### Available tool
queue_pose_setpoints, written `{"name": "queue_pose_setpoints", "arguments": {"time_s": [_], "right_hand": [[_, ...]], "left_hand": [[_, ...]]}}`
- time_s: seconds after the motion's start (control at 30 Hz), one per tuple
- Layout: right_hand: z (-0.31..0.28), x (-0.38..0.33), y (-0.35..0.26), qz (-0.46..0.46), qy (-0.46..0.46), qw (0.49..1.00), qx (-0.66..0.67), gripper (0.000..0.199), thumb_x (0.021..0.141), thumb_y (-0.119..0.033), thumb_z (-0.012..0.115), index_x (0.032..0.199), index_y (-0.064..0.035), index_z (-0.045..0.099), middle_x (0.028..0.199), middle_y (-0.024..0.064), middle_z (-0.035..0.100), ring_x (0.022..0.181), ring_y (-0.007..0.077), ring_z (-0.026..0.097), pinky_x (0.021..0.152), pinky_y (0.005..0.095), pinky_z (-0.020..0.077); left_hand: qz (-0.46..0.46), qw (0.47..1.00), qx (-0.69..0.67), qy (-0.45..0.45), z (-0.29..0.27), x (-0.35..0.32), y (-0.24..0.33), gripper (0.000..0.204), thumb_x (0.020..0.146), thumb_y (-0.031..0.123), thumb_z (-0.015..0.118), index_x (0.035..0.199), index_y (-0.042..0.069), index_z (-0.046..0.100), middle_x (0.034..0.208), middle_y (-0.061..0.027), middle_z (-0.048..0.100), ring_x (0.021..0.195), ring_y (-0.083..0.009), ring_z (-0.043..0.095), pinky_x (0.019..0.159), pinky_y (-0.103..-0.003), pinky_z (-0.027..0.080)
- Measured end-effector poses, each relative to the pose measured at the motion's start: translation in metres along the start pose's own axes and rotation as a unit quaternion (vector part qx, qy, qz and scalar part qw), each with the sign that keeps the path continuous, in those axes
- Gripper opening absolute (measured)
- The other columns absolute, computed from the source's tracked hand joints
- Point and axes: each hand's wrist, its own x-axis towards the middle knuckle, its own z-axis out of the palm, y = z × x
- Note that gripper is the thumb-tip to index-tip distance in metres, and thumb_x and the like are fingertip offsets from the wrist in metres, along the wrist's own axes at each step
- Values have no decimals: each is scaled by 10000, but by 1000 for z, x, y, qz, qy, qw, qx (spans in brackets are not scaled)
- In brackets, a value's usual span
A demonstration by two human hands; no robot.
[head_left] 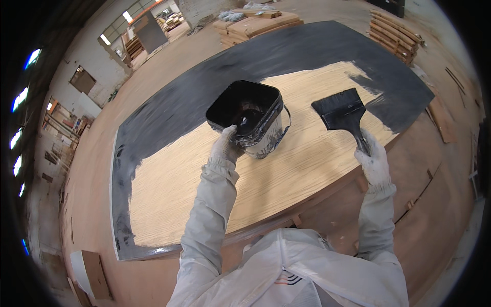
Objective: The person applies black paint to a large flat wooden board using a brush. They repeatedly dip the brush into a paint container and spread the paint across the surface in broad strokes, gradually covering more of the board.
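My left hand [225,146], in a white glove, grips the near rim of a square paint bucket [267,137] and holds it tilted above the panel. Black paint coats the bucket's inside, with a glossy pool at the bottom; its outer wall is white and smeared. In my gloved right hand [374,157] is the handle of a wide paintbrush [341,111], its bristles black and pointing away from me. Both are over a large wooden panel [189,199], whose far, left and right margins are coated dark while the middle and near side show pale wood grain.
Stacked boards [258,25] stand beyond the panel's far edge, and another stack of planks [394,36] is at the far right. A plank [441,120] lies beside the panel's right end. At the lower left, a box-like piece [92,273] rests on the reddish floor.
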Motion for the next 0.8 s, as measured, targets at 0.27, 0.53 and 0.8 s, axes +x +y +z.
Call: {"name": "queue_pose_setpoints", "arguments": {"time_s": [0.27, 0.53, 0.8], "right_hand": [[-41, 1, -14, -72, 89, 993, 33, 672, 914, 99, 583, 1559, 102, 397, 1502, 171, 549, 1361, 210, 556, 1150, 315, 429], [-51, 16, -80, -59, 138, 975, -164, 632, 911, 13, 607, 1524, 65, 461, 1473, 198, 598, 1355, 256, 587, 1157, 339, 438], [-34, 140, -112, -99, 109, 824, -548, 593, 902, -159, 652, 1484, -115, 550, 1389, 195, 649, 1298, 336, 616, 1116, 406, 471]], "left_hand": [[-60, 997, 39, -36, 96, 52, -35, 477, 891, 341, 831, 1220, 35, 674, 1082, -92, 736, 930, -227, 695, 771, -382, 536], [-36, 994, 63, -83, 161, 106, -78, 567, 881, 436, 838, 1269, 58, 671, 1159, -77, 737, 955, -210, 667, 753, -387, 509], [-53, 986, 129, -92, 185, 143, -87, 631, 861, 431, 868, 1309, 42, 652, 1208, -80, 729, 1042, -246, 676, 838, -417, 530]]}}
